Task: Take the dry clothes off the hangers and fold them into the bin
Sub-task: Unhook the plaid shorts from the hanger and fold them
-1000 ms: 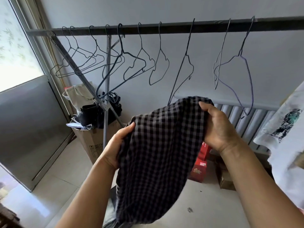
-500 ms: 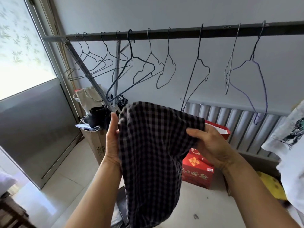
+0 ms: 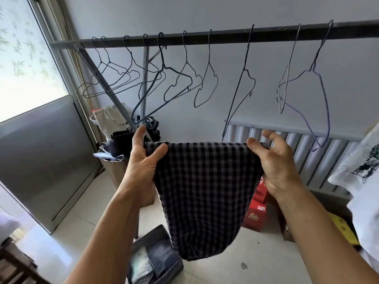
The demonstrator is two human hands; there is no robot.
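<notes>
Here we are, mid-fold! The checked garment [image 3: 205, 191] is off its hanger and hangs in the centre of the frame, stretched flat along its top edge. The left hand [image 3: 143, 160] pinches one top corner, thumb in front and fingers behind. The right hand [image 3: 274, 160] pinches the other corner with its thumb, the remaining fingers spread loosely behind.

Across the top of the frame, the rail [image 3: 205, 38] carries a whole row of bare wire hangers [image 3: 180, 78], so most of the unloading looks done. Down at the bottom centre, the bin [image 3: 147, 234] already holds folded clothes [image 3: 160, 257]. What's left? This piece needs folding and dropping in. There is also a white printed shirt [image 3: 361, 171] at the right edge, though I cannot tell whether it is on a hanger.

Now, the room to move. The lower hem dangles just above the bin's right side in the picture, so lowering the piece looks easy. One hanger's tip sits close above the right fingers, which could snag. Red boxes [image 3: 256, 214] crowd in behind the cloth, and open floor lies at the lower right.
</notes>
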